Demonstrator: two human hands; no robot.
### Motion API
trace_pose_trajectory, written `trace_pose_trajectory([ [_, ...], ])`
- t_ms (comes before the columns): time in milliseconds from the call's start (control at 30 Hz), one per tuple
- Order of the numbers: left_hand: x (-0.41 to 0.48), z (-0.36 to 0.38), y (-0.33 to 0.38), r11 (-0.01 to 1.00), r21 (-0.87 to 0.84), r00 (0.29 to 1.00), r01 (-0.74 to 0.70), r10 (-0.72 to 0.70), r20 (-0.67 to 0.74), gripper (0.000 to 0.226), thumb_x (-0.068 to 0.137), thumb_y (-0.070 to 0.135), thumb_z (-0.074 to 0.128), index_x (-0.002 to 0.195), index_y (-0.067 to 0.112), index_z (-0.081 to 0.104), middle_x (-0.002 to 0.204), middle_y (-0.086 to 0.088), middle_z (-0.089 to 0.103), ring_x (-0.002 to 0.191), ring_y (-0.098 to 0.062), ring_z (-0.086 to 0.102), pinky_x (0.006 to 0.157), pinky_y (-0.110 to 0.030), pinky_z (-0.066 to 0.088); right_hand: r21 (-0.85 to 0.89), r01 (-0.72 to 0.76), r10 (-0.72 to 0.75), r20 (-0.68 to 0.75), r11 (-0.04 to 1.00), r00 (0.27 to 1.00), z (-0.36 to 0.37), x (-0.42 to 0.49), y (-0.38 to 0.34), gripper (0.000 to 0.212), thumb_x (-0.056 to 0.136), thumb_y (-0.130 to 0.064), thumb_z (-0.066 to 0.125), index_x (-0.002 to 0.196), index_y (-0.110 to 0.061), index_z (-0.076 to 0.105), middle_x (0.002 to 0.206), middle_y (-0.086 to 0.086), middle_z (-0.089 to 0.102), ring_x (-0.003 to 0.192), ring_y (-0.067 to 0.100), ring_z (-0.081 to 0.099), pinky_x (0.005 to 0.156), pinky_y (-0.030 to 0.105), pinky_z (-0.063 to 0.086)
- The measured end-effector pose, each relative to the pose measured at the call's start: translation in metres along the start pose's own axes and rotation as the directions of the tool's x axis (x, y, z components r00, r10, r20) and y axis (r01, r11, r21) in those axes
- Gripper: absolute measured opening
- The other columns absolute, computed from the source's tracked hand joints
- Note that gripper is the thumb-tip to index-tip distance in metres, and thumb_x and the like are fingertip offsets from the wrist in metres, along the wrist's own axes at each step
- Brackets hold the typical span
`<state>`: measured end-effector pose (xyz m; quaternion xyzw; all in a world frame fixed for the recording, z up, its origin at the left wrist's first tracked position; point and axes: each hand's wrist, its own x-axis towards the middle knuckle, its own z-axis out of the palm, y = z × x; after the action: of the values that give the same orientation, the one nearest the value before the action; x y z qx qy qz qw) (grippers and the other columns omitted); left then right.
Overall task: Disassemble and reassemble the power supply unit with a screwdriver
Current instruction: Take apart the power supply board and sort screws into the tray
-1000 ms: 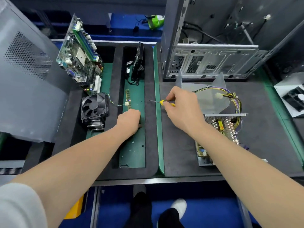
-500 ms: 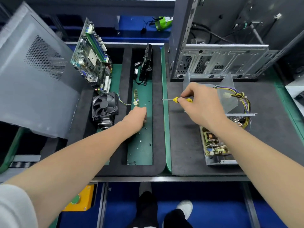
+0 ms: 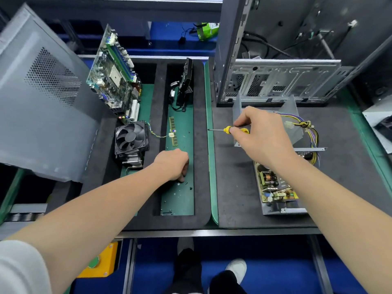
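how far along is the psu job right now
Done: the cover is off, leaving the power supply board bare. In hand: the right hand grips the screwdriver; the left hand reaches down to loose screws on the green tray. Left: refitting and screwing the cover.

No lettering, brand, number or sign can be read anywhere in the view. Any printing on the motherboard [image 3: 114, 75] leaning at the upper left, the memory stick [image 3: 172, 131] near the centre and the circuit board of the opened power supply unit [image 3: 273, 187] right of centre is too small and blurred to make out. The yellow button box [image 3: 101, 262] at the lower left shows no legible label.
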<state>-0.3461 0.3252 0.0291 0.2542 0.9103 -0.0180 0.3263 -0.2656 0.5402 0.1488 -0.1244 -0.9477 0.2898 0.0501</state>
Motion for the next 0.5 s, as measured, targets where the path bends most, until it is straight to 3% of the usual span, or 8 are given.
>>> trace_pose_trajectory([
  [167, -0.002, 0.013, 0.007, 1.000, -0.012, 0.999, 0.014, -0.014, -0.034, 0.033, 0.066, 0.044, 0.094, 0.086, 0.026, 0.074, 0.089, 0.007, 0.070, 0.078, -0.022, 0.066, 0.067, -0.028, 0.045, -0.002, -0.010, 0.010, 0.007, 1.000, 1.000, 0.001, -0.002, 0.001, 0.012, 0.095, -0.033, 0.072, 0.095, -0.022, 0.067, 0.089, -0.010, 0.067, 0.086, 0.014, 0.055, 0.058, 0.022, 0.033],
  [300, -0.003, 0.021, 0.011, 0.997, -0.070, 0.996, 0.017, -0.023, -0.086, 0.031, 0.074, 0.031, 0.088, 0.063, 0.025, 0.059, 0.073, 0.008, 0.058, 0.064, -0.021, 0.056, 0.065, -0.028, 0.043, 0.016, -0.016, 0.016, 0.003, 1.000, 1.000, 0.003, -0.003, 0.000, 0.011, 0.094, -0.033, 0.072, 0.095, -0.022, 0.068, 0.091, -0.009, 0.069, 0.089, 0.014, 0.055, 0.063, 0.027, 0.035],
  [400, -0.004, 0.027, 0.012, 0.987, -0.160, 0.995, 0.021, -0.036, -0.090, 0.032, 0.077, 0.019, 0.077, 0.057, 0.023, 0.052, 0.064, 0.011, 0.050, 0.053, -0.013, 0.049, 0.061, -0.026, 0.040, 0.012, -0.015, 0.015, 0.013, 1.000, 1.000, 0.004, -0.003, 0.000, 0.011, 0.094, -0.033, 0.072, 0.093, -0.023, 0.068, 0.091, -0.010, 0.069, 0.091, 0.014, 0.056, 0.065, 0.029, 0.035],
  [500, -0.004, 0.026, 0.011, 0.982, -0.190, 0.997, -0.021, 0.008, -0.072, 0.029, 0.077, 0.010, 0.072, 0.058, 0.022, 0.053, 0.063, 0.007, 0.055, 0.061, -0.023, 0.061, 0.063, -0.028, 0.049, -0.005, -0.025, 0.025, 0.018, 1.000, 1.000, 0.001, -0.003, -0.001, 0.011, 0.094, -0.034, 0.072, 0.093, -0.023, 0.068, 0.091, -0.010, 0.070, 0.090, 0.015, 0.055, 0.062, 0.030, 0.034],
])
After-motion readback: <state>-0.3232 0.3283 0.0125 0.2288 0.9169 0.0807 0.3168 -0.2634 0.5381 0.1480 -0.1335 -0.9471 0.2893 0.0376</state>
